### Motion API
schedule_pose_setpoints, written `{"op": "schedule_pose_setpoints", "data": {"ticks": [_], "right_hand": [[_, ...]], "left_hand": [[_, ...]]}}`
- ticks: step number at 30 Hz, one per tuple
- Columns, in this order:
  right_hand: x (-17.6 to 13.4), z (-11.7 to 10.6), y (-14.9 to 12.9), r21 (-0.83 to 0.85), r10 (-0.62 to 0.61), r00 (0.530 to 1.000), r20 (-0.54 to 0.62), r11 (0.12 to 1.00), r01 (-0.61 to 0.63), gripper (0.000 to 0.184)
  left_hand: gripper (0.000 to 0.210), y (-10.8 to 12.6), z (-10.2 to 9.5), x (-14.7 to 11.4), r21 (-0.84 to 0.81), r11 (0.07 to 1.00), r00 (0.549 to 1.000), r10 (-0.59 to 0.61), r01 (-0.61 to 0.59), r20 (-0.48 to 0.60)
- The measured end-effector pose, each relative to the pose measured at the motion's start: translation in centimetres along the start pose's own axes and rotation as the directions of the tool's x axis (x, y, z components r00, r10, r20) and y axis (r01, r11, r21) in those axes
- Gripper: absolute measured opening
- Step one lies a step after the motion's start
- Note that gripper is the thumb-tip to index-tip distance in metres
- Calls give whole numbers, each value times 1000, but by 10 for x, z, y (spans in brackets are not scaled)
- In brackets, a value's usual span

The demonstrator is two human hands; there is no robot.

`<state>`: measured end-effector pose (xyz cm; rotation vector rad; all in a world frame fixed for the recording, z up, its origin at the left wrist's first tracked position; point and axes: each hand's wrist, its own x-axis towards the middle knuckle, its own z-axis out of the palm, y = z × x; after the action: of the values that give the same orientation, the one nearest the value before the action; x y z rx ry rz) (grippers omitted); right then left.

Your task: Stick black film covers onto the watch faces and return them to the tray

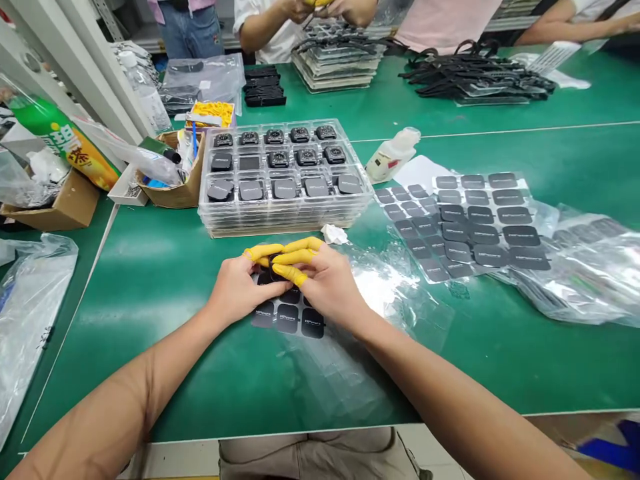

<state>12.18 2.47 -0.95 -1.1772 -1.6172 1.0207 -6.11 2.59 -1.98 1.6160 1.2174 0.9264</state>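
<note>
My left hand [239, 285] and my right hand [325, 280] meet at the middle of the table, with yellow finger cots on several fingers. Between them they pinch a small black smartwatch body [275, 267], mostly hidden by the fingers. Beneath the hands lies a sheet of black rounded-square stickers [287, 319] with pale lettering. Just beyond stands a stack of clear plastic trays [285, 217]. The top tray's compartments hold smartwatch bodies [279, 159], some with a dial-like face showing; the front row shows plain dark squares with lettering.
More sticker sheets [475, 227] and a plastic bag [590, 267] lie at right. A white bottle [393, 157] and crumpled tissue [334, 234] are near the trays. Cardboard boxes [175, 193] and a green drink bottle [60, 133] stand left. Co-workers sit across, behind stacked black straps [475, 77].
</note>
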Motion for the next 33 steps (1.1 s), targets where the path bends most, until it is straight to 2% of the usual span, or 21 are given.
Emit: {"op": "schedule_pose_setpoints", "data": {"ticks": [3,5,6,7,9,11,13,15,18,20,21,23,25,27,28,30,33], "right_hand": [[3,-15,-10,17,-21,1000,-14,1000,21,15],[10,-42,-15,75,35,999,10,997,-36,25],[13,-59,-15,95,100,994,36,990,-103,29],[16,-77,-14,46,160,984,73,985,-164,32],[22,-106,-7,-247,262,962,71,939,-238,33],[26,-120,1,-524,329,944,-28,799,-294,34],[29,-118,10,-615,308,939,-150,715,-333,37],[31,-107,16,-626,219,951,-219,715,-310,36],[33,-88,20,-678,112,964,-241,691,-250,22],[31,-79,17,-640,48,969,-243,743,-198,17],[28,-75,13,-589,-4,973,-229,797,-135,18],[21,-62,6,-461,-158,980,-117,883,88,21],[14,-47,2,-346,-317,946,67,882,320,25],[9,-35,3,-314,-398,894,205,838,446,27],[8,-32,4,-337,-409,880,242,815,472,26],[8,-35,7,-443,-396,881,258,762,473,22],[11,-43,6,-590,-425,892,153,685,428,15]], "left_hand": [[54,2,0,0,-53,998,998,-31,28,-50],[56,4,0,0,-84,994,994,-73,66,-78],[58,5,0,0,-95,992,992,-88,80,-85],[59,6,0,0,-102,991,991,-100,91,-87],[62,7,-1,0,-106,988,990,-118,110,-74],[64,7,-1,0,-96,987,989,-134,127,-67],[64,5,0,0,-77,989,988,-133,127,-80],[61,4,0,0,-51,992,988,-119,114,-96],[58,3,0,0,-12,994,989,-108,107,-101],[59,3,0,-1,12,995,989,-101,102,-104],[59,3,1,-1,22,995,990,-94,96,-107],[57,2,1,-2,34,996,992,-73,77,-102],[55,0,2,-2,34,999,996,-38,41,-81],[54,-2,3,-1,30,1000,998,8,-6,-66],[53,-2,3,-1,32,999,997,23,-21,-70],[51,-2,2,-1,49,999,996,19,-15,-91],[50,1,2,-1,87,996,994,-16,26,-108]]}}
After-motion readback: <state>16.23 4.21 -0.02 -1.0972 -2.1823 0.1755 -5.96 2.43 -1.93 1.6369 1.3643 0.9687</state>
